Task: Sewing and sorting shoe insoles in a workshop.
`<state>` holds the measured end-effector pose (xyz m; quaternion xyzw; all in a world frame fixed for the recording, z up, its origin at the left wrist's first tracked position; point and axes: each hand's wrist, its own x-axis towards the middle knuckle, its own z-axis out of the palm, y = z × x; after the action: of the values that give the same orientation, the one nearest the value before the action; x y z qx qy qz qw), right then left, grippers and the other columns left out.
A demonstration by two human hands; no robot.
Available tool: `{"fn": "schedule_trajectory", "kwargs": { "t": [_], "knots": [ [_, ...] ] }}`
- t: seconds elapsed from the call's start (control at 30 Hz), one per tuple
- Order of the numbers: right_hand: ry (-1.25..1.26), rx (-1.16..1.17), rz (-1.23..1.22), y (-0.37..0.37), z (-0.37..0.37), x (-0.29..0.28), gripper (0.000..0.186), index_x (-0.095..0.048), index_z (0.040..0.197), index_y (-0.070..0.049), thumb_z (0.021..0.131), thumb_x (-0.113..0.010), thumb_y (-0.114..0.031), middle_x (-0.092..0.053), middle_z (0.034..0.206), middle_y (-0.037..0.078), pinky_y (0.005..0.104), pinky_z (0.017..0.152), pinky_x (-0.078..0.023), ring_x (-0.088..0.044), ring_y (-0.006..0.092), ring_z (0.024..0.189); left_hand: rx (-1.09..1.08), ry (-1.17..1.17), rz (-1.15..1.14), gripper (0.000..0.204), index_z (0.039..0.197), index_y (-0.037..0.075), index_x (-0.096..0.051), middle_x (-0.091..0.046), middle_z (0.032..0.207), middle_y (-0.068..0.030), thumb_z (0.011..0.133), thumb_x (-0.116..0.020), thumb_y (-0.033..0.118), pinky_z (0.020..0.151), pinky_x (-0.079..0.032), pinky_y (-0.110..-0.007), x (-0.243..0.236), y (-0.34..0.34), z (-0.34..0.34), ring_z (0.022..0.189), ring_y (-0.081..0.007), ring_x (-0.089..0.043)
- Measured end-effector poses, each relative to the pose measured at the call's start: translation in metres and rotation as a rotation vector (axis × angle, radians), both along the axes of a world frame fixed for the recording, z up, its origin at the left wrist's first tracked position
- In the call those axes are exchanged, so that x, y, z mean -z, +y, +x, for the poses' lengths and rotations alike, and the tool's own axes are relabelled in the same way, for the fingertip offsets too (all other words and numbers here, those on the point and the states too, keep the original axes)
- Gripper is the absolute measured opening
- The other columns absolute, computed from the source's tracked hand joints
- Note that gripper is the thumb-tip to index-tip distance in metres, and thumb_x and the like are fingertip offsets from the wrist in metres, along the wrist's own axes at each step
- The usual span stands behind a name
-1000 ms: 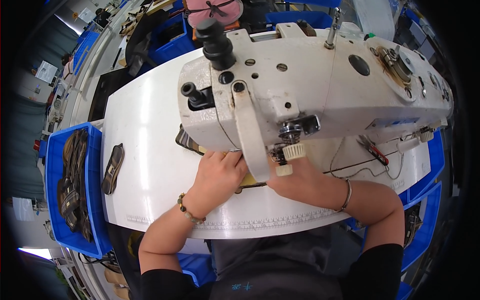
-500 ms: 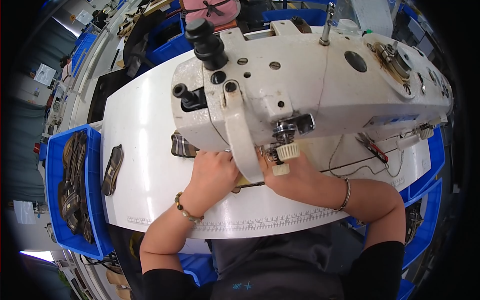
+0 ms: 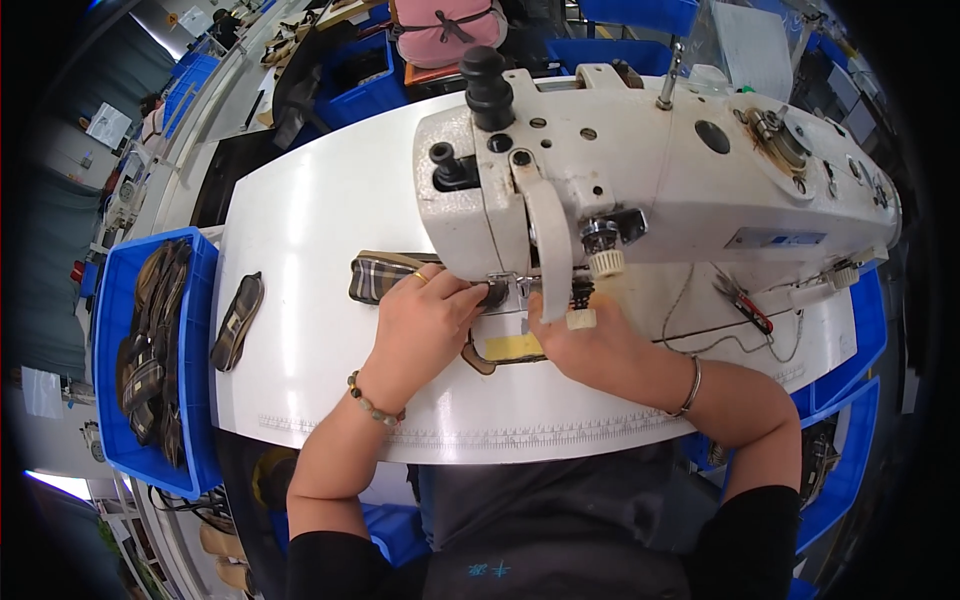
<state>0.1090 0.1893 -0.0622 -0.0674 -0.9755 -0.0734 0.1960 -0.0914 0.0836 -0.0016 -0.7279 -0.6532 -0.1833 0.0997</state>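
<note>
A white industrial sewing machine (image 3: 650, 180) stands on a white table (image 3: 320, 220). A plaid fabric piece (image 3: 378, 277) lies under its head and runs out to the left. My left hand (image 3: 425, 315) presses flat on this piece just left of the needle, a beaded bracelet on the wrist. My right hand (image 3: 590, 345) rests on the table right of the needle, fingers against the piece, with a bangle on the wrist. A yellow patch (image 3: 512, 347) with a brown edge shows between my hands. The needle area is partly hidden by the machine head.
A blue bin (image 3: 125, 300) at the left holds several plaid pieces. One more dark plaid piece (image 3: 238, 320) lies on the table near it. Red-handled snips (image 3: 745, 303) lie right of the machine. Blue bins and another person's back are beyond the table.
The view has shifted, so the machine sits further right. More of the plaid piece now sticks out left of the machine head. Both hands stay on the piece at the needle.
</note>
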Motion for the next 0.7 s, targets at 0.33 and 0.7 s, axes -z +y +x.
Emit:
{"fn": "schedule_trajectory", "kwargs": {
  "t": [0.33, 0.7],
  "knots": [
    [0.091, -0.032, -0.746, -0.026, 0.018, -0.073, 0.017, -0.070, 0.096, 0.000, 0.088, -0.063, -0.013, -0.063, 0.063, 0.009, 0.0325, 0.054, -0.046, -0.062, 0.0196, 0.057, -0.027, -0.235, 0.424, 0.030, 0.088, 0.012, -0.075, -0.066, 0.077, 0.0014, 0.061, -0.080, 0.000, 0.054, -0.046, -0.028, -0.013, -0.078, 0.037, 0.063, -0.0157, -0.058],
    [0.934, 0.556, -1.265, -0.086, 0.254, -0.035, 0.022, -0.064, 0.110, 0.006, 0.094, -0.058, -0.007, -0.067, 0.097, 0.005, 0.0232, 0.079, -0.047, -0.060, 0.0097, 0.085, 0.293, -0.169, 0.468, 0.030, 0.092, 0.016, -0.073, -0.065, 0.088, 0.0045, 0.066, -0.085, 0.027, 0.068, -0.045, -0.028, -0.001, -0.115, 0.091, 0.079, -0.0133, -0.058]
  ]
}}
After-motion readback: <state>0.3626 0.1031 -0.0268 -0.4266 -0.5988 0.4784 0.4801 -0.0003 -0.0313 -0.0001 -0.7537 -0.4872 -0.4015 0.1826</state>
